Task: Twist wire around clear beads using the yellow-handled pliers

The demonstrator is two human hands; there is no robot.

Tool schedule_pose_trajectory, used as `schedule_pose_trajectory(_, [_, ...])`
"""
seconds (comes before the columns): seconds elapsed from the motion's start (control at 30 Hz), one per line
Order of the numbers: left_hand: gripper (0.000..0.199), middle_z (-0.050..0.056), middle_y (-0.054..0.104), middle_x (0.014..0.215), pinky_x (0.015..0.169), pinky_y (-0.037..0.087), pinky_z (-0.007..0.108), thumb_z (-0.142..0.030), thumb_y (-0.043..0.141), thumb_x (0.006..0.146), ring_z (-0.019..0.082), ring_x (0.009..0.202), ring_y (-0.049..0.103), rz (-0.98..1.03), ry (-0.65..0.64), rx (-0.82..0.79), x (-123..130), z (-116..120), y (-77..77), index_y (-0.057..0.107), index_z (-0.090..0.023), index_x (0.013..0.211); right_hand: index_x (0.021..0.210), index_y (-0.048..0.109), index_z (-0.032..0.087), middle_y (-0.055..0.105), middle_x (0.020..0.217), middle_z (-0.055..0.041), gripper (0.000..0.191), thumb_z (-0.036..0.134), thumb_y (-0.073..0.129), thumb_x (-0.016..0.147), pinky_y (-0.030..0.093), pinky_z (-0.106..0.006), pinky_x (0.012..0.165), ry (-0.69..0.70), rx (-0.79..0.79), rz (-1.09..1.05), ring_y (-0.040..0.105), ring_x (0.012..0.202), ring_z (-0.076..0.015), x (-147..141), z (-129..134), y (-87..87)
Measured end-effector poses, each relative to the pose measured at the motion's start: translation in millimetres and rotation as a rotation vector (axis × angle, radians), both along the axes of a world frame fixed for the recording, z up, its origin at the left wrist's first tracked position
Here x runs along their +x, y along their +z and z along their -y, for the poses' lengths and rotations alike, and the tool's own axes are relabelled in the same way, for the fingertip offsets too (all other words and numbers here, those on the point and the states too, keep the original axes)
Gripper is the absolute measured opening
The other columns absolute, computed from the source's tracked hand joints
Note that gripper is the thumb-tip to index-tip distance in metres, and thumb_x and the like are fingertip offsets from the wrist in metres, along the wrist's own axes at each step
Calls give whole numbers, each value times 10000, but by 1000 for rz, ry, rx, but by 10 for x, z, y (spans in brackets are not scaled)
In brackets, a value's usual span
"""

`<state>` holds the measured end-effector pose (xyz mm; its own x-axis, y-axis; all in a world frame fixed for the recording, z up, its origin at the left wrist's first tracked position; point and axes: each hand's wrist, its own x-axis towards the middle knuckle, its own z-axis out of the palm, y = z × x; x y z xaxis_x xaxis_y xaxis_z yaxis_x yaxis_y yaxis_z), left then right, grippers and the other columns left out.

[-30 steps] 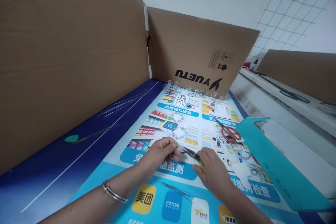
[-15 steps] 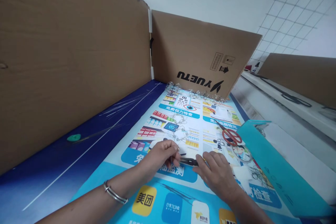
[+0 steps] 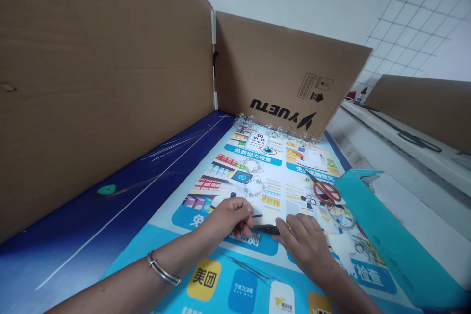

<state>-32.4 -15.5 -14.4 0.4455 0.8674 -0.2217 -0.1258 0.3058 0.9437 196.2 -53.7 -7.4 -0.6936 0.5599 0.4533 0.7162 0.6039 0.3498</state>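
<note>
My left hand (image 3: 231,218) pinches something small and shiny, like a thin wire piece, too small to make out well. Closed around the handles of dark pliers (image 3: 268,229) is my right hand (image 3: 303,240). The pliers' jaws point left and reach the fingertips of my left hand. Just beyond both hands, a loose curve of clear beaded wire (image 3: 254,186) lies on the printed sheet (image 3: 274,176). Several thin dark wires (image 3: 246,267) rest on the sheet nearer to me.
Red-handled scissors (image 3: 327,192) and a clear tape roll (image 3: 341,216) lie to the right, beside a teal box (image 3: 397,240). Cardboard panels (image 3: 287,68) stand at the back and left. A green object (image 3: 106,190) sits on the blue surface.
The view has shifted slightly, moving the scene a little to the right. The pliers' jaws look closer together; both hands keep nearly the same pose.
</note>
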Motion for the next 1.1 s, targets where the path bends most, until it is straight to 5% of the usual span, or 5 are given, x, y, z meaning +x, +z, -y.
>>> schedule_pose_trajectory(1.1, [226,-5,622,602,408,324,169,-379,514,808,79,442,554,-36,-9,9,13,1,-23,516,-159,753,1051,561,167,588,873,-82,228,291,531,862,341,-355,681,7,-34,18,504,812,-210,-52,24,20])
